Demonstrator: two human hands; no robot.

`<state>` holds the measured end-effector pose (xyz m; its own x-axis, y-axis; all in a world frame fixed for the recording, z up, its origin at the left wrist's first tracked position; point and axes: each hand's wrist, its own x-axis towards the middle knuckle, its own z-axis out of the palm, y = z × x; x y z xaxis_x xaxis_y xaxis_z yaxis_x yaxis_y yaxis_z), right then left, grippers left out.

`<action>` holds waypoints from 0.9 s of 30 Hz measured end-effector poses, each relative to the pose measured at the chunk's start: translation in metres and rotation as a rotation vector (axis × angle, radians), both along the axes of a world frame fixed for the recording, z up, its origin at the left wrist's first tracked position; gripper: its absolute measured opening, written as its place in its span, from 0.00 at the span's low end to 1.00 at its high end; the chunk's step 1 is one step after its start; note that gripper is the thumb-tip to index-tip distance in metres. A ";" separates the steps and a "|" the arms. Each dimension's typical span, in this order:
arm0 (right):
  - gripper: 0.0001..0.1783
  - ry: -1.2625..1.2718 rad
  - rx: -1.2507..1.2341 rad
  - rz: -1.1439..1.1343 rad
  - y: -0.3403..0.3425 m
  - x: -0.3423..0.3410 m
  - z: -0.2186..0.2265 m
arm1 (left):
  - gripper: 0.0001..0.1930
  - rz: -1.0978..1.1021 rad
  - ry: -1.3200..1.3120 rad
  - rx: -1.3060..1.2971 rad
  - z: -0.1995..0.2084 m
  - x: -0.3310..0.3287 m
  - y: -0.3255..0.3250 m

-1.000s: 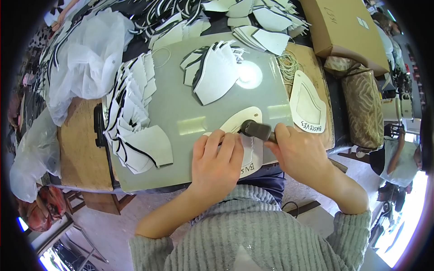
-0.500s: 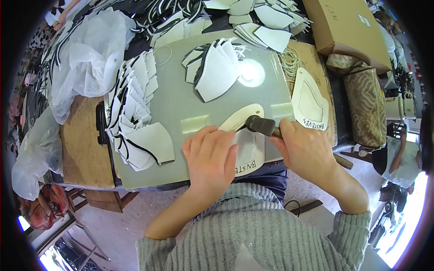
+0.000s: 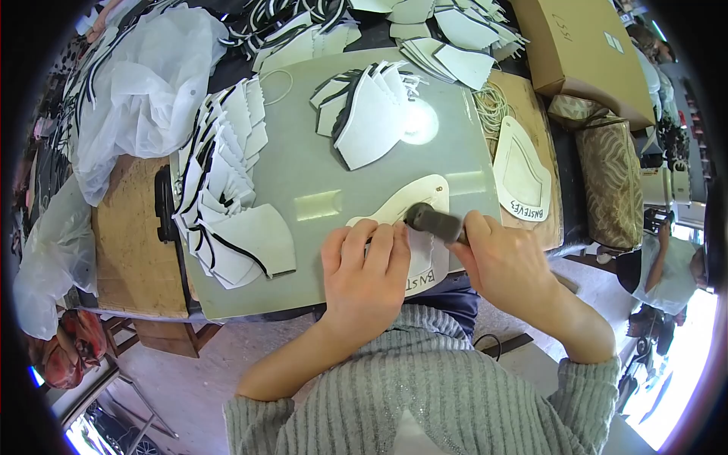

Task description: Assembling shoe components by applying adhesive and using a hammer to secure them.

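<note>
My right hand (image 3: 509, 258) is closed round the handle of a hammer (image 3: 440, 224). The dark hammer head rests on or just above a cream template (image 3: 426, 189) with a cut-out shape and handwriting along its near edge. A white piece (image 3: 419, 250) shows inside the cut-out, partly covered by my fingers. My left hand (image 3: 364, 277) lies over the template's left side, fingers stretched out and pressing down near the hammer head; what is under the fingertips is hidden. Both hands work at the near edge of a grey-green mat (image 3: 311, 167).
Black-edged white pieces overlap in a stack (image 3: 243, 235) at left; a smaller stack (image 3: 371, 114) lies farther back. A second template (image 3: 522, 171) and coiled cord (image 3: 491, 106) sit at right, beside a cardboard box (image 3: 576, 61) and patterned pouch (image 3: 610, 182). Plastic bags (image 3: 152, 83) cover the left.
My left fingers have slid right along the template and straightened. The hammer has shifted slightly, its head nearer those fingers. My right hand keeps its grip.
</note>
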<state>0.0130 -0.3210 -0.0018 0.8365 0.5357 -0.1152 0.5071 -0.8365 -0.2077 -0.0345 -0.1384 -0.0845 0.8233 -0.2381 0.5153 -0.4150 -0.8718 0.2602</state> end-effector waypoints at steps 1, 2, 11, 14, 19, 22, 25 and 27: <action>0.17 0.030 -0.029 0.001 -0.001 0.001 -0.002 | 0.14 0.000 0.005 0.005 0.000 0.000 0.001; 0.17 0.059 -0.057 0.002 -0.001 0.002 -0.003 | 0.14 -0.001 0.011 0.011 0.000 0.000 0.001; 0.17 0.038 -0.073 -0.020 -0.002 -0.003 -0.015 | 0.15 0.022 0.251 -0.367 0.007 0.004 0.013; 0.17 0.029 -0.050 -0.027 -0.003 -0.002 -0.016 | 0.14 0.010 0.127 -0.188 0.005 0.003 0.012; 0.17 0.079 0.033 -0.027 0.000 0.003 0.001 | 0.13 -0.023 0.009 -0.019 -0.002 0.000 0.010; 0.17 0.052 -0.013 0.000 0.005 -0.002 -0.004 | 0.12 -0.035 -0.017 -0.012 -0.002 0.002 0.009; 0.17 0.066 -0.048 0.018 0.005 -0.001 -0.001 | 0.10 -0.035 -0.007 -0.006 0.000 0.000 0.010; 0.18 0.038 0.001 0.013 0.006 -0.001 -0.001 | 0.10 -0.033 0.008 -0.008 0.001 0.000 0.009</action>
<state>0.0122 -0.3149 -0.0026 0.8247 0.5464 -0.1462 0.5095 -0.8298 -0.2275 -0.0349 -0.1293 -0.0838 0.8191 -0.2606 0.5111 -0.4411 -0.8556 0.2707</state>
